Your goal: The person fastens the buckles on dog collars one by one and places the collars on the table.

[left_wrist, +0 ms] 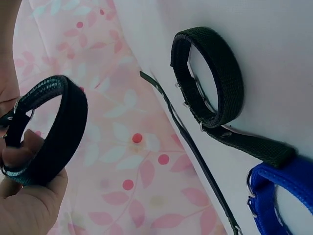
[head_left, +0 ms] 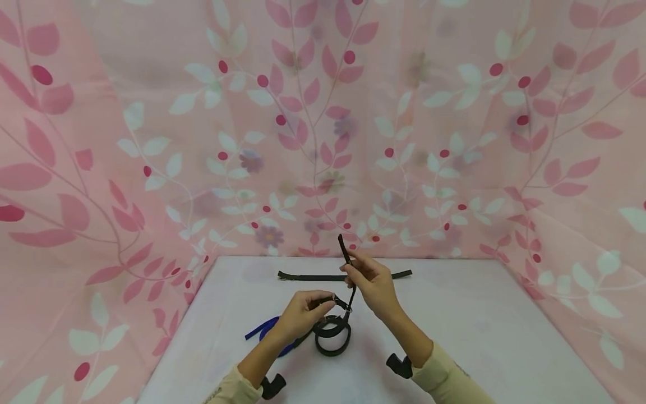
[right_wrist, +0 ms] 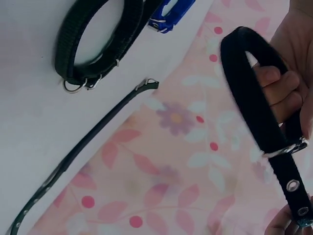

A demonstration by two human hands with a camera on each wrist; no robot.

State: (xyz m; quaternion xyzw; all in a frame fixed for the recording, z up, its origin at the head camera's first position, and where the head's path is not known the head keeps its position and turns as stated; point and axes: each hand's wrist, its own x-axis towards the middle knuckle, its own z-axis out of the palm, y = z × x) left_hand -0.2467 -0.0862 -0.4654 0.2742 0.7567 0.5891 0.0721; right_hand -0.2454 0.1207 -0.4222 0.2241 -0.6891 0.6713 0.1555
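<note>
Both hands are on a dark collar [right_wrist: 244, 93], raised above the table and bent into a loop. My left hand [head_left: 305, 311] pinches it near the metal buckle. My right hand [head_left: 372, 280] pinches the strap's free end, which points upward past the fingers. Metal-rimmed holes [right_wrist: 293, 185] show along this strap in the right wrist view. Below the hands, a second dark collar [left_wrist: 230, 78] lies on the table as a closed loop, its strap end sticking out. Beside it, left of centre, is a blue collar [head_left: 252, 331], partly covered by my left forearm.
A third dark collar [head_left: 313, 278] lies stretched out straight across the back of the white table [head_left: 454, 314]. Pink floral cloth [head_left: 313, 140] hangs behind and along both sides. Black devices [head_left: 274, 387] sit at both wrists, near the cream sleeves.
</note>
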